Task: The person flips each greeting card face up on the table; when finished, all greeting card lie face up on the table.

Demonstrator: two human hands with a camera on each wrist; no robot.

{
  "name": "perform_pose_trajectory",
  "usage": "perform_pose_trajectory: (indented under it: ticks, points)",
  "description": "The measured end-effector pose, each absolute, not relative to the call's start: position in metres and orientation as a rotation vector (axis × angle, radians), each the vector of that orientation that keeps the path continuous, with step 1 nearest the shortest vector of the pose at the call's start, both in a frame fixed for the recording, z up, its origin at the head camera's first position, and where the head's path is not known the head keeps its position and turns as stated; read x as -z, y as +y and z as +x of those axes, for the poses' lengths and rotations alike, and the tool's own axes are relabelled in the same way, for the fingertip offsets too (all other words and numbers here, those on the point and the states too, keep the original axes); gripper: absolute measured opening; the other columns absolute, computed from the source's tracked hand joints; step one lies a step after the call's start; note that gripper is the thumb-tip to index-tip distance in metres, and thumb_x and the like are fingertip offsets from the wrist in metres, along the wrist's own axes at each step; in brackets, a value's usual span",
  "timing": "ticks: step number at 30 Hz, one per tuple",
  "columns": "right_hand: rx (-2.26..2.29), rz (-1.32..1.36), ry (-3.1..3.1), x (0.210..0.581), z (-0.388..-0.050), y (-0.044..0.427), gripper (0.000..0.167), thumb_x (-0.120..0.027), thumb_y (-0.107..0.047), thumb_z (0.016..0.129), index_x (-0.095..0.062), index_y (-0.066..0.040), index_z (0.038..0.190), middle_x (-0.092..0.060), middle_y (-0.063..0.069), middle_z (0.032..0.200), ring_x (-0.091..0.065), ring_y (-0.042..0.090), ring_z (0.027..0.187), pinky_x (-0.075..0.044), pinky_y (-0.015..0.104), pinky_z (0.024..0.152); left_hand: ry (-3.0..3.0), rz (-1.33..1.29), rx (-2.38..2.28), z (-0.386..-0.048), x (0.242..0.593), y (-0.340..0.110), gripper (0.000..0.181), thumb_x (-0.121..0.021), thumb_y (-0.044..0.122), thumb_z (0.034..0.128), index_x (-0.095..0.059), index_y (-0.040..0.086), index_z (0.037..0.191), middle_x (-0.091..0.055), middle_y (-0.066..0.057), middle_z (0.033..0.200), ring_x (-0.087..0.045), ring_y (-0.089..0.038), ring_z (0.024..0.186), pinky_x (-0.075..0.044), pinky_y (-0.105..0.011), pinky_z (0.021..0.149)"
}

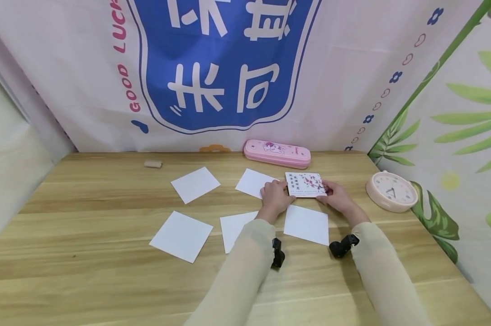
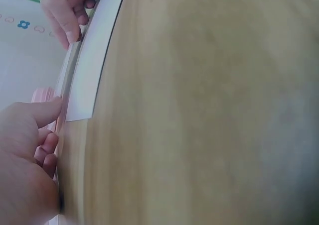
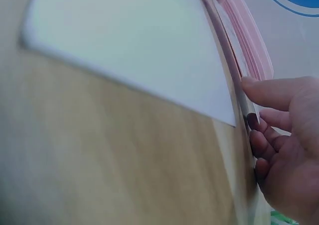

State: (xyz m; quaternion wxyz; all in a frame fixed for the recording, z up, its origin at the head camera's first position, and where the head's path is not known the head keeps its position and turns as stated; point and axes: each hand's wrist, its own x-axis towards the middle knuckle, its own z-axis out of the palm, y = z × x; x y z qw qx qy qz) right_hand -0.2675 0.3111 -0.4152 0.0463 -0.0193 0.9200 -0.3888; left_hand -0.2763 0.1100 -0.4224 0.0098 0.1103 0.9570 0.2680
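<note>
A square white card (image 1: 305, 185) printed with red blossoms and dark characters lies low over the wood table, towards its back right. My left hand (image 1: 275, 197) holds its left edge. At its right edge my right hand (image 1: 337, 197) pinches it; thumb above and curled fingers below show in the right wrist view. One blank white card (image 1: 306, 224) lies in front of the printed one. Another blank card (image 1: 253, 182) is partly covered by my left hand. A third blank card (image 1: 236, 228) is partly hidden under my left sleeve.
Two more blank cards, one behind (image 1: 195, 184) and one nearer (image 1: 182, 236), lie to the left. A pink pencil case (image 1: 277, 154) stands against the back curtain. On the right is a pink round clock (image 1: 393, 191). A small beige block (image 1: 153, 164) lies at the back left.
</note>
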Motion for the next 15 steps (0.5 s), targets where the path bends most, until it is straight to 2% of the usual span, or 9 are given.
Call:
perform_pose_trajectory:
  ticks: [7,15]
  points:
    - [1.245,-0.092,2.823,0.4178,-0.2657,0.3087,0.059,-0.06,-0.003,0.078,-0.029,0.013,0.126,-0.043,0.028,0.112,-0.041,0.034,0.097,-0.031,0.043,0.087,3.005,0.345,-0.744,-0.276,0.4243,0.1103,0.053,-0.059,0.043,0.0777,-0.049,0.019,0.124,-0.046,-0.004,0.116,-0.037,-0.023,0.107,-0.024,-0.037,0.088]
    - [1.235,-0.127,2.844,0.4207,-0.2672,0.3076,0.058,-0.061,-0.001,0.076,-0.031,0.017,0.123,-0.035,0.033,0.121,-0.037,0.039,0.109,-0.027,0.044,0.091,3.016,0.372,-0.718,-0.2765,0.4262,0.1103,0.051,-0.058,0.044,0.0777,-0.05,0.019,0.122,-0.047,-0.004,0.114,-0.037,-0.023,0.106,-0.024,-0.036,0.087]
